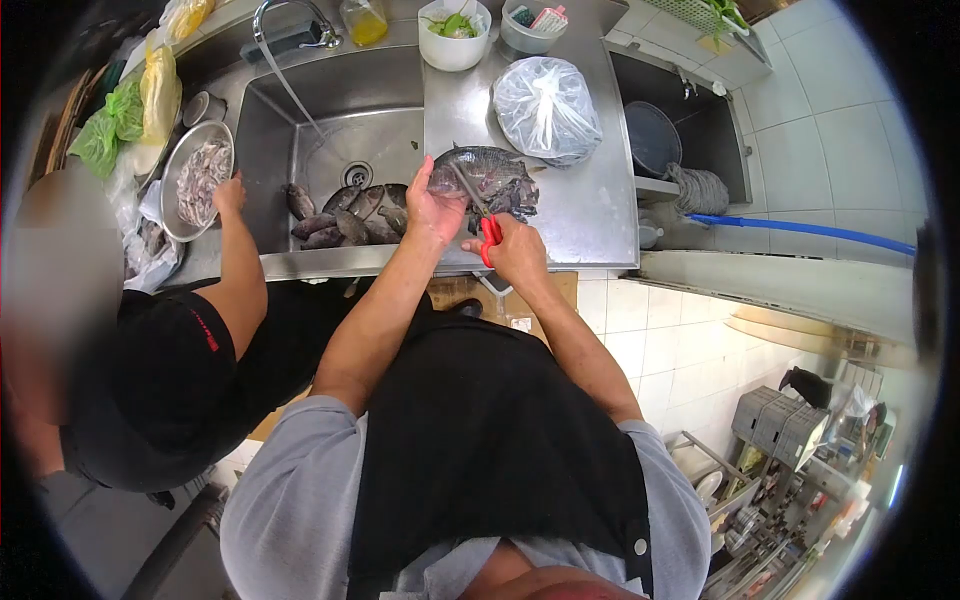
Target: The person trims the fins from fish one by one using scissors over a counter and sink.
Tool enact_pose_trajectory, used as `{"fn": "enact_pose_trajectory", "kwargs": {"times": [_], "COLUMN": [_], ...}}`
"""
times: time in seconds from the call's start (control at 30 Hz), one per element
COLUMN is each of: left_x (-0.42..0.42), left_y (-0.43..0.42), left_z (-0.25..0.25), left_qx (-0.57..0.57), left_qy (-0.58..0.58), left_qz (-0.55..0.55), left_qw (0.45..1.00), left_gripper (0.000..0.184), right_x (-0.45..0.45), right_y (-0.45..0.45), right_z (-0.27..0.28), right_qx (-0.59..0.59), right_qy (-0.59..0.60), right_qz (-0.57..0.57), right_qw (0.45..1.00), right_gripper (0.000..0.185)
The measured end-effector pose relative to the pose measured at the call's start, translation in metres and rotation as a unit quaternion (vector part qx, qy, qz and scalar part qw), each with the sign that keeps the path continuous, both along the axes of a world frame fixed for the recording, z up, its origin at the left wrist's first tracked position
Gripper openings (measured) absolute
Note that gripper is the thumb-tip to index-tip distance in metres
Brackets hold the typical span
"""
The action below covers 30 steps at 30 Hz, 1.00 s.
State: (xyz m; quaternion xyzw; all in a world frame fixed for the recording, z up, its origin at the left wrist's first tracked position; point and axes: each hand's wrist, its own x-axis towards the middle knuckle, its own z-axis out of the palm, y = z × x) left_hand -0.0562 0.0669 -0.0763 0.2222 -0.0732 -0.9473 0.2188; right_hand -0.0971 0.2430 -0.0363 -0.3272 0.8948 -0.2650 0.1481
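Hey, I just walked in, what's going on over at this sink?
Someone is working on a dark fish at the steel counter. Their right hand holds red-handled scissors, blades over the fish, though whether they are cutting is hard to tell. The left hand is against the fish's left end. More fish lie in the sink alongside. To the left, a co-worker's hand is at the rim of a metal bowl of pale pieces.

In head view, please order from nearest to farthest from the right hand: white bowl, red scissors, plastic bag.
1. Red scissors: held in the right hand.
2. Plastic bag: ahead, on the steel counter.
3. White bowl: farther ahead, to the left.
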Motion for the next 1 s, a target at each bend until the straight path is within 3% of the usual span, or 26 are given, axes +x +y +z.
{"fn": "enact_pose_trajectory", "kwargs": {"times": [0.13, 0.2, 0.23, 0.3, 0.4, 0.47, 0.7, 0.77, 1.0], "left_x": [0.001, 0.003, 0.006, 0.012, 0.017, 0.016, 0.019, 0.019, 0.017], "left_y": [-0.012, -0.026, -0.034, -0.043, -0.044, -0.059, -0.059, -0.058, -0.046], "left_z": [-0.022, -0.041, -0.047, -0.059, -0.046, -0.068, -0.012, -0.005, 0.002], "left_qx": [0.008, 0.013, 0.013, -0.014, -0.03, -0.067, -0.188, -0.218, -0.176], "left_qy": [-0.032, -0.057, -0.057, -0.064, -0.091, -0.078, -0.072, -0.052, -0.045], "left_qz": [0.023, 0.059, 0.057, 0.077, 0.077, 0.068, 0.069, 0.033, -0.014], "left_qw": [0.999, 0.997, 0.997, 0.995, 0.992, 0.992, 0.977, 0.974, 0.983], "left_gripper": [0.031, 0.02, 0.02, 0.011, 0.006, 0.013, 0.019, 0.034, 0.024], "right_x": [-0.013, -0.025, -0.024, -0.019, -0.006, -0.012, -0.028, -0.028, -0.024], "right_y": [0.019, 0.039, 0.044, 0.054, 0.032, 0.027, 0.03, 0.026, 0.013], "right_z": [-0.011, -0.032, -0.027, -0.013, 0.007, 0.01, 0.017, 0.024, 0.033], "right_qx": [-0.043, -0.033, -0.034, 0.024, 0.024, 0.054, 0.152, 0.134, 0.086], "right_qy": [-0.123, -0.387, -0.387, -0.179, -0.151, -0.146, -0.165, -0.176, -0.149], "right_qz": [-0.051, -0.155, -0.157, -0.092, -0.037, -0.03, 0.017, 0.024, 0.012], "right_qw": [0.99, 0.908, 0.908, 0.979, 0.988, 0.987, 0.974, 0.975, 0.985], "right_gripper": [0.058, 0.057, 0.057, 0.058, 0.061, 0.063, 0.058, 0.061, 0.065]}}
